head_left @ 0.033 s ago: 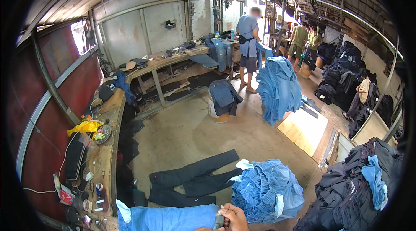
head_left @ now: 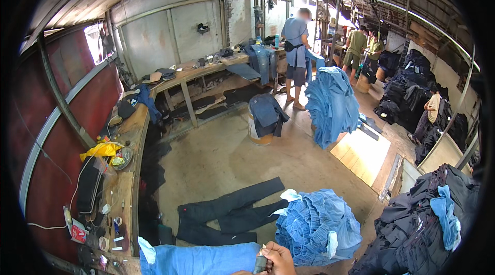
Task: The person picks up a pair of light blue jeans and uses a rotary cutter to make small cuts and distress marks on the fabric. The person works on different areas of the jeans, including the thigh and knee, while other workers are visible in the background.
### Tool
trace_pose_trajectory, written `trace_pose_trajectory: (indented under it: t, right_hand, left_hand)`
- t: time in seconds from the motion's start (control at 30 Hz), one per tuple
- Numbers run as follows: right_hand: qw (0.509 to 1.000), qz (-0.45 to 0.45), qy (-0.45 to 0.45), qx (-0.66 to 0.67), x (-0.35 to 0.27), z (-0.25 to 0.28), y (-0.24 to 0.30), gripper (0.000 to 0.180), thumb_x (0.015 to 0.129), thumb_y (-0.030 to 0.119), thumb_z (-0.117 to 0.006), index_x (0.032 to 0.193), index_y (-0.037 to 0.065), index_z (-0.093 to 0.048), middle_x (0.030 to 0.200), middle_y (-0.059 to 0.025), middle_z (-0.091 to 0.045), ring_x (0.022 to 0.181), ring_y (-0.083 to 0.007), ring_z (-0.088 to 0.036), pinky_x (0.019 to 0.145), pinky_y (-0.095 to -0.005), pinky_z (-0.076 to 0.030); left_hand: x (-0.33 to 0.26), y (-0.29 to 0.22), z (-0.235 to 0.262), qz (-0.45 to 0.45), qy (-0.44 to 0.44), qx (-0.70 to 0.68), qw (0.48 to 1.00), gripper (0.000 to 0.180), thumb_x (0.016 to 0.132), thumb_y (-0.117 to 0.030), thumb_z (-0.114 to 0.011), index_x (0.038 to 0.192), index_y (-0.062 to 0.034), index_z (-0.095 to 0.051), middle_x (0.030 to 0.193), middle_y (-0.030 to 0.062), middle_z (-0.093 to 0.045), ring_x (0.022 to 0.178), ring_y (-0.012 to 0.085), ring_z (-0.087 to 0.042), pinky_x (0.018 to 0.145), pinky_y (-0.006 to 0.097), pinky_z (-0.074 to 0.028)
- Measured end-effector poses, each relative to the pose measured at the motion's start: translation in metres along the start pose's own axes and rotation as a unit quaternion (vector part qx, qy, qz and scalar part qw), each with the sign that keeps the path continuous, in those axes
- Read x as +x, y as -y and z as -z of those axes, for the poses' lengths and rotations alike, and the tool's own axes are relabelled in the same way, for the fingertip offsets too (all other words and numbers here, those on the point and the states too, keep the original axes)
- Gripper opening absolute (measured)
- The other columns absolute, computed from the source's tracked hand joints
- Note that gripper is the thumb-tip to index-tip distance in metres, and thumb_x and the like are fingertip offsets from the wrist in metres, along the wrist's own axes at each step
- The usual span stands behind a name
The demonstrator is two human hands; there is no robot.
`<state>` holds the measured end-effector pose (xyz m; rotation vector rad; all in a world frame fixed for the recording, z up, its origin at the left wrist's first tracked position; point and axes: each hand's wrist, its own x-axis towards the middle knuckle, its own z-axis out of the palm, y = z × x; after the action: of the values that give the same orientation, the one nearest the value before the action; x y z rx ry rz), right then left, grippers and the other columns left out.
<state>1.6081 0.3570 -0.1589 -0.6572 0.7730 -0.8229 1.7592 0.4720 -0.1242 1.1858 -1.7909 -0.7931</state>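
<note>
A piece of blue denim [head_left: 206, 258] lies along the bottom edge, with a pale white flap [head_left: 147, 250] at its left end. My right hand [head_left: 279, 258] is closed at the denim's right end, its fingers pinching a small grey-green rounded piece [head_left: 261, 263] with a whitish tip; its exact kind is unclear. Only a sliver of my left hand [head_left: 243, 273] shows at the lower edge, beneath the denim; its fingers are cut off from view. Just right of my right hand rises a stack of blue denim garments with gathered waistbands [head_left: 317, 228].
Dark trousers [head_left: 227, 212] lie spread on the floor ahead. A long wooden workbench [head_left: 131, 146] with tape rolls and a yellow bag runs along the left. Dark garments [head_left: 412, 228] are heaped at right. Farther off, a person [head_left: 295, 43] stands by a tall denim pile [head_left: 332, 104].
</note>
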Motion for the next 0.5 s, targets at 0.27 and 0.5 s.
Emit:
trace_pose_trajectory:
  t: [0.27,0.5]
  right_hand:
    - [0.998,-0.057,0.019,0.020,-0.011,0.008,-0.005,0.014,0.095,0.016,-0.071,0.087,0.008,-0.062,0.080,-0.0044,-0.067,0.064,-0.0085,-0.058,0.060,-0.0222,-0.047]
    - [0.999,-0.027,0.027,-0.031,0.005,-0.002,-0.013,0.013,0.101,0.010,-0.072,0.090,0.005,-0.067,0.073,0.0011,-0.064,0.058,-0.0024,-0.050,0.053,-0.0200,-0.038]
  left_hand:
    - [-0.020,0.014,-0.001,-0.008,0.048,-0.005,0.999,0.055,0.091,0.003,-0.074,0.144,0.0032,-0.060,0.124,0.0230,-0.072,0.110,0.0380,-0.074,0.095,0.043,-0.060]
    - [-0.024,0.037,-0.003,-0.002,-0.025,0.008,1.000,0.071,0.085,0.002,-0.081,0.151,-0.0036,-0.057,0.129,0.0180,-0.071,0.124,0.0358,-0.069,0.102,0.045,-0.059]
